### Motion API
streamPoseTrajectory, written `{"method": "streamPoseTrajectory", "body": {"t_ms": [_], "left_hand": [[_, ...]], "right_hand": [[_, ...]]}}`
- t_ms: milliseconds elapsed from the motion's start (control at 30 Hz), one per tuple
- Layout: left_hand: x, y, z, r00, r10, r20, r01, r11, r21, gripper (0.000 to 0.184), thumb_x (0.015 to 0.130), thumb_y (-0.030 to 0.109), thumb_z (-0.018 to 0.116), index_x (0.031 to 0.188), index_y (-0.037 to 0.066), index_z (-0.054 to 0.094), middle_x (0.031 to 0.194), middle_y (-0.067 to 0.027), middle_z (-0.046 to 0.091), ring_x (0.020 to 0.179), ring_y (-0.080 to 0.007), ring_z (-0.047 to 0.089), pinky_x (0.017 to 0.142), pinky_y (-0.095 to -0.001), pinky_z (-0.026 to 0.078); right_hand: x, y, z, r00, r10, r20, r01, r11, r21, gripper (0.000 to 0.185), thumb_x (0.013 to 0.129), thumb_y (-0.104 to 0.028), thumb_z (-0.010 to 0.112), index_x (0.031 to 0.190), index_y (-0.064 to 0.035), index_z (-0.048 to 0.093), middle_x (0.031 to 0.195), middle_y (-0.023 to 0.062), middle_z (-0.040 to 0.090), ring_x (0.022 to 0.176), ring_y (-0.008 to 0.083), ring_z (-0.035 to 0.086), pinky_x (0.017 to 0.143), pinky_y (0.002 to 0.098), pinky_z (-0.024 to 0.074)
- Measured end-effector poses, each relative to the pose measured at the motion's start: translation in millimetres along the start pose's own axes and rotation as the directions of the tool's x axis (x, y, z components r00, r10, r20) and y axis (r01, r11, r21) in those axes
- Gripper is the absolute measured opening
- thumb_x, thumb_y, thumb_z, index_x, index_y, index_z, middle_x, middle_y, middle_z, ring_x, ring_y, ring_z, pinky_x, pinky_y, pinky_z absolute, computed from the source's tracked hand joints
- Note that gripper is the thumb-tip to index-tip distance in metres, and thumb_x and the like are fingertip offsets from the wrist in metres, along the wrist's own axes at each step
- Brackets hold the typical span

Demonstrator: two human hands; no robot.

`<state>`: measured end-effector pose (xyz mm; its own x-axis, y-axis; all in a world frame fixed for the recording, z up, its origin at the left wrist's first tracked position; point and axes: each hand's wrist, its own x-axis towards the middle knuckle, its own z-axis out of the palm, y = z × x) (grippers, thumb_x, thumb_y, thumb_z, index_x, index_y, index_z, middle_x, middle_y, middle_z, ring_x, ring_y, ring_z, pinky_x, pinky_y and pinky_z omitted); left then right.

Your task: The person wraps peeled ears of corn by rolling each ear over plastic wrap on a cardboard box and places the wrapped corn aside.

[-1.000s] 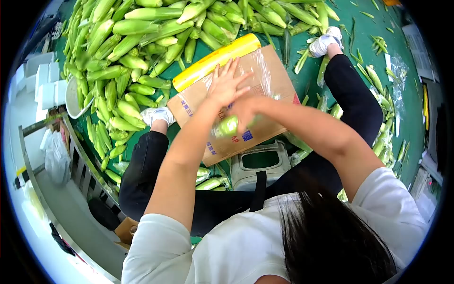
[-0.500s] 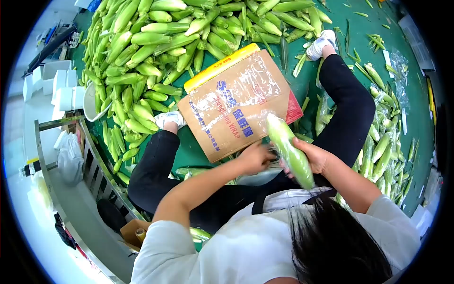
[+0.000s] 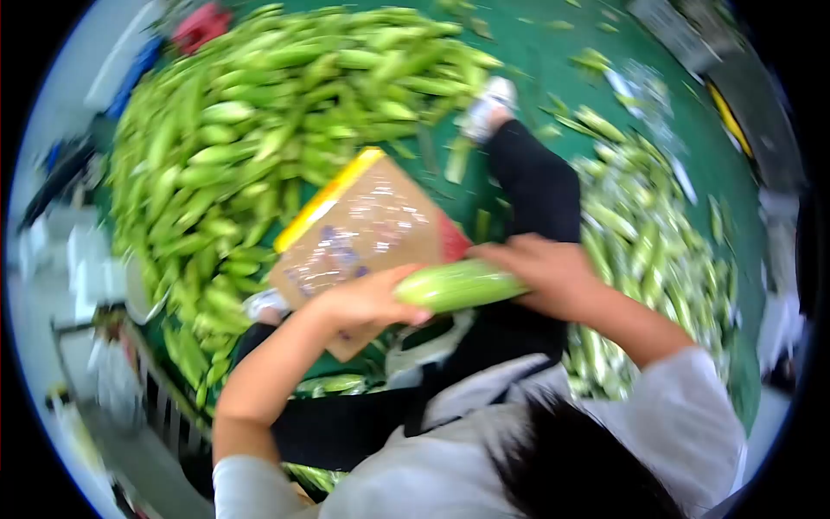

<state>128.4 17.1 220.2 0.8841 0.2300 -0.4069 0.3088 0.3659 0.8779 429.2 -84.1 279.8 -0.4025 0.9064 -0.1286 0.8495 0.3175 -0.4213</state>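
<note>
One ear of corn (image 3: pixel 458 285) lies crosswise between both hands, in front of my body and past the near right edge of the cardboard box (image 3: pixel 372 225). My left hand (image 3: pixel 372 298) is closed round its left end. The fingers of my right hand (image 3: pixel 549 277) are wrapped on the right end. Clear film covers the box top, and a yellow strip (image 3: pixel 328 201) runs along its far left edge. The picture is blurred, so any wrap on the held corn is hard to make out.
A large heap of green corn (image 3: pixel 259 130) spreads beyond the box. Film-wrapped corn (image 3: pixel 648 268) is piled at the right. A metal frame (image 3: pixel 151 389) stands at the left, near a white bowl (image 3: pixel 138 285). Loose husks lie on the green floor (image 3: pixel 553 52).
The view has turned to the right. The corn, held upright by my right hand half a second ago, is now level, and my left hand has come onto its left end.
</note>
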Motion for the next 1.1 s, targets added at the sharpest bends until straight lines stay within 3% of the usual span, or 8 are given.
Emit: {"method": "streamPoseTrajectory", "body": {"t_ms": [167, 233, 367, 433, 533, 633, 800, 1100], "left_hand": [[25, -40, -123, 0.856, 0.004, -0.517, -0.12, 0.974, -0.192, 0.034, 0.097, 0.015, 0.063, 0.129, 0.007, 0.061, 0.074, 0.0017, 0.059, 0.061, -0.0061, 0.05, 0.053, -0.0216, 0.04], [11, -95, -211, 0.322, 0.179, -0.93, -0.112, 0.982, 0.15, 0.033, 0.096, 0.012, 0.059, 0.128, 0.007, 0.062, 0.073, 0.0001, 0.061, 0.061, -0.0079, 0.053, 0.053, -0.0218, 0.042], [-44, -99, -342, -0.223, 0.446, -0.867, 0.29, 0.88, 0.378, 0.024, 0.096, 0.014, 0.058, 0.116, 0.002, 0.061, 0.085, -0.0061, 0.068, 0.071, -0.018, 0.064, 0.063, -0.0304, 0.052], [-37, -65, -362, -0.35, -0.259, -0.9, -0.33, 0.933, -0.141, 0.047, 0.092, 0.025, 0.067, 0.128, -0.003, 0.053, 0.095, -0.0201, 0.071, 0.077, -0.0308, 0.069, 0.075, -0.0401, 0.057], [-30, -87, -433, -0.768, -0.468, -0.436, -0.402, 0.884, -0.24, 0.059, 0.09, 0.035, 0.073, 0.128, -0.005, 0.049, 0.095, -0.0215, 0.068, 0.075, -0.0328, 0.067, 0.068, -0.043, 0.057], [-59, -108, -475, -0.298, -0.547, -0.782, -0.613, 0.738, -0.282, 0.049, 0.091, 0.037, 0.072, 0.116, 0.0, 0.053, 0.085, -0.0147, 0.062, 0.064, -0.0276, 0.059, 0.052, -0.0409, 0.051], [-61, -102, -350, -0.095, -0.173, -0.98, -0.731, 0.681, -0.049, 0.02, 0.092, 0.022, 0.064, 0.101, 0.009, 0.051, 0.079, -0.0054, 0.053, 0.059, -0.0162, 0.049, 0.049, -0.0291, 0.043], [-45, -212, -115, 0.358, 0.281, -0.89, 0.399, 0.816, 0.418, 0.051, 0.08, -0.002, 0.07, 0.127, 0.008, 0.051, 0.116, -0.0195, 0.062, 0.11, -0.0422, 0.06, 0.093, -0.0438, 0.049]], "right_hand": [[-70, 230, 37, 0.387, 0.763, -0.518, -0.752, 0.586, 0.301, 0.067, 0.082, -0.024, 0.076, 0.14, -0.0008, 0.053, 0.13, 0.0208, 0.063, 0.116, 0.0332, 0.062, 0.101, 0.041, 0.0468], [-115, 318, 64, 0.234, 0.86, -0.454, -0.963, 0.268, 0.01, 0.075, 0.081, -0.039, 0.075, 0.142, -0.0015, 0.052, 0.126, 0.0246, 0.065, 0.114, 0.0382, 0.064, 0.101, 0.0439, 0.0475], [-209, 440, 133, 0.404, 0.869, -0.285, -0.907, 0.421, -0.002, 0.081, 0.08, -0.033, 0.075, 0.149, -0.0032, 0.044, 0.137, 0.0271, 0.058, 0.126, 0.0415, 0.056, 0.106, 0.0442, 0.0435], [-141, 434, 95, 0.407, 0.755, -0.515, -0.905, 0.411, -0.114, 0.074, 0.089, -0.029, 0.074, 0.151, -0.0033, 0.041, 0.146, 0.0263, 0.05, 0.133, 0.041, 0.05, 0.109, 0.0431, 0.0408], [6, 410, 51, 0.602, 0.504, -0.619, -0.542, 0.827, 0.147, 0.057, 0.098, -0.018, 0.062, 0.149, -0.0016, 0.043, 0.147, 0.0205, 0.05, 0.134, 0.0317, 0.05, 0.109, 0.0404, 0.0416], [166, 268, 46, 0.813, 0.431, -0.392, -0.182, 0.827, 0.533, 0.044, 0.1, -0.012, 0.058, 0.142, -0.0013, 0.051, 0.135, 0.0143, 0.061, 0.115, 0.0226, 0.063, 0.097, 0.0328, 0.0493], [251, 58, 106, 0.868, 0.365, 0.338, -0.381, 0.924, -0.021, 0.049, 0.088, -0.05, 0.065, 0.113, -0.0085, 0.072, 0.106, 0.0177, 0.073, 0.097, 0.0367, 0.07, 0.085, 0.0443, 0.0556], [215, 45, 233, 0.833, 0.533, 0.149, -0.553, 0.792, 0.259, 0.022, 0.081, -0.024, 0.078, 0.089, -0.0053, 0.071, 0.079, 0.0112, 0.071, 0.074, 0.0329, 0.069, 0.071, 0.0398, 0.0538]]}}
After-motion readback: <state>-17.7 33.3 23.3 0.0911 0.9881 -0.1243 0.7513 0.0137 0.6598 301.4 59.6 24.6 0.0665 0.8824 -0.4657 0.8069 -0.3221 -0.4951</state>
